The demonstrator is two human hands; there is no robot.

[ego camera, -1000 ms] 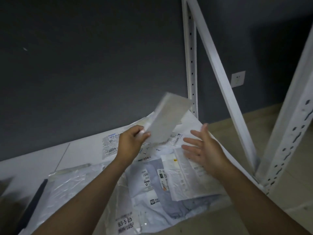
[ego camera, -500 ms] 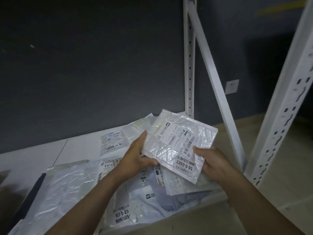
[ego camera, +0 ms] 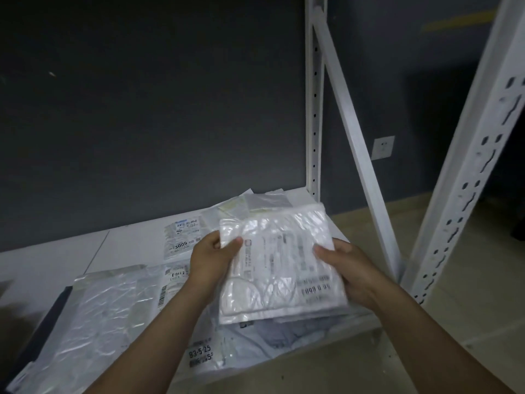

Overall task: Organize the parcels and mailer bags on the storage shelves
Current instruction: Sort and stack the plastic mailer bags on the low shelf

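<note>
The step in hand looks like checking and sorting one parcel. A crinkled clear-plastic mailer bag with a white printed shipping label (ego camera: pixel 279 260) is held in the air above the heap, just over the right end of the white flat metal shelf board (ego camera: pixel 71 251). The left hand (ego camera: pixel 210 261) pinches the bag's nine o'clock edge, thumb on top and fingers curled beneath. The right hand (ego camera: pixel 350 273) grips the three o'clock edge the same way (its under-fingers are hidden).

The next move, I judge, calls for choosing a spot by the code on the label, then laying the bag flat with the label up. The heap below is glossy and lies close to the shelf's front lip, so the bag could slide off.

Writing:
- The held bag's label has a small logo, barcode stripes and a row of large digits toward five o'clock, all too blurred to read.
- At ten o'clock of the held bag, a flat clear bag with a white label (ego camera: pixel 183 237) reads "3005".
- At seven o'clock, a pale bag at the shelf's front edge (ego camera: pixel 200 355) shows "83-5-25".
- At eight o'clock, a wide wrinkled transparent bag (ego camera: pixel 105 314) carries a barcode on its right margin.

A white perforated steel upright (ego camera: pixel 314 109) rises at twelve o'clock.
</note>
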